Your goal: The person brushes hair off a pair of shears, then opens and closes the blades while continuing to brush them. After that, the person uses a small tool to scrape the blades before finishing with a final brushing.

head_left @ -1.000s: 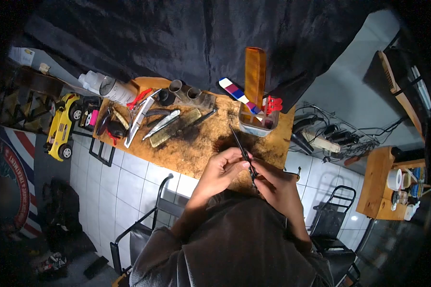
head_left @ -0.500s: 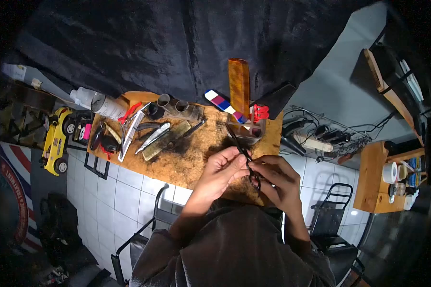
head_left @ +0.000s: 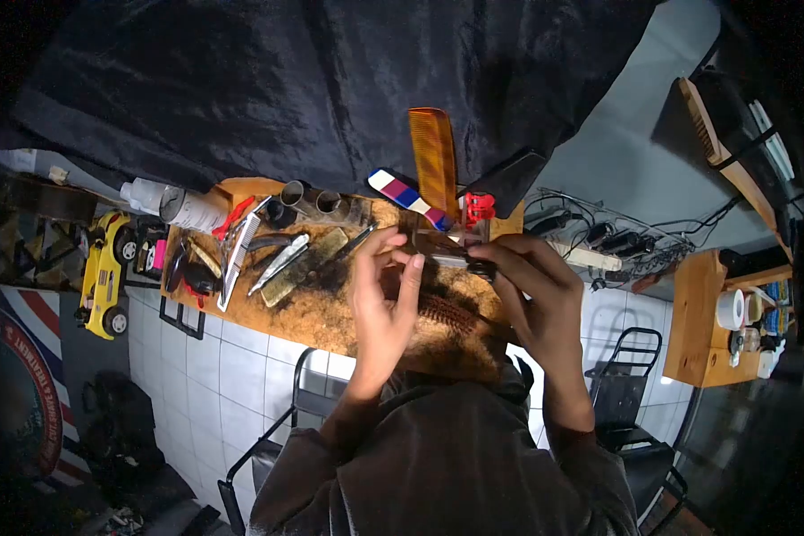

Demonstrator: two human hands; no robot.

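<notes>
Above the wooden table [head_left: 330, 336], my right hand [head_left: 545, 290] grips the dark handles of a slim tool, apparently scissors [head_left: 479, 266]. The tool's thin end points left toward my left hand [head_left: 384, 308], whose thumb is raised and fingers are apart, with nothing visibly gripped. Beneath and between the hands lies a brown bristled or toothed item [head_left: 447, 313]. Just beyond them, an orange comb [head_left: 434, 161], a striped comb or file [head_left: 408, 198] and red clips [head_left: 479, 209] stand at a clear container, partly hidden by the tool.
On the table's left part are a white comb [head_left: 239, 255], a silver razor [head_left: 281, 261], a flat block [head_left: 305, 268], dark cylinders [head_left: 330, 205] and a spray bottle [head_left: 188, 210]. A yellow toy car [head_left: 107, 275] is further left. Cables and clippers [head_left: 603, 239] hang at right.
My hands have moved apart. My left hand has shifted left and opened, while my right hand has moved up and right with the dark tool, uncovering the brown item. The view has shifted slightly.
</notes>
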